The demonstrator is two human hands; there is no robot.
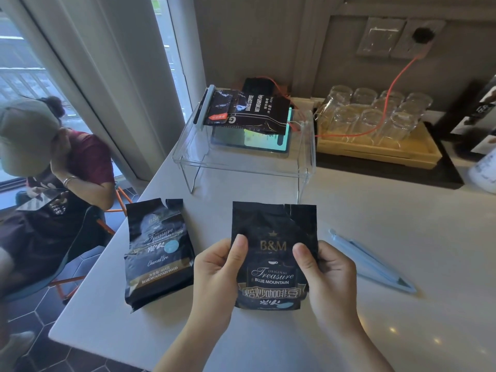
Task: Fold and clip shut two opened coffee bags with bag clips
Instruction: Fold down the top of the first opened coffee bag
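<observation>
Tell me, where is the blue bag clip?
The light blue bag clip lies flat on the white counter, right of the coffee bag that both hands hold, just beyond the right hand.

Held bag (273,253) centre, second bag (158,253) left (lying flat), clip (373,261) right

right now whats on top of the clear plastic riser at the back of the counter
Dark coffee bags lie piled on the clear riser, over a lit tablet and beside a pale blue clip. The bags cover much of the screen.
</observation>
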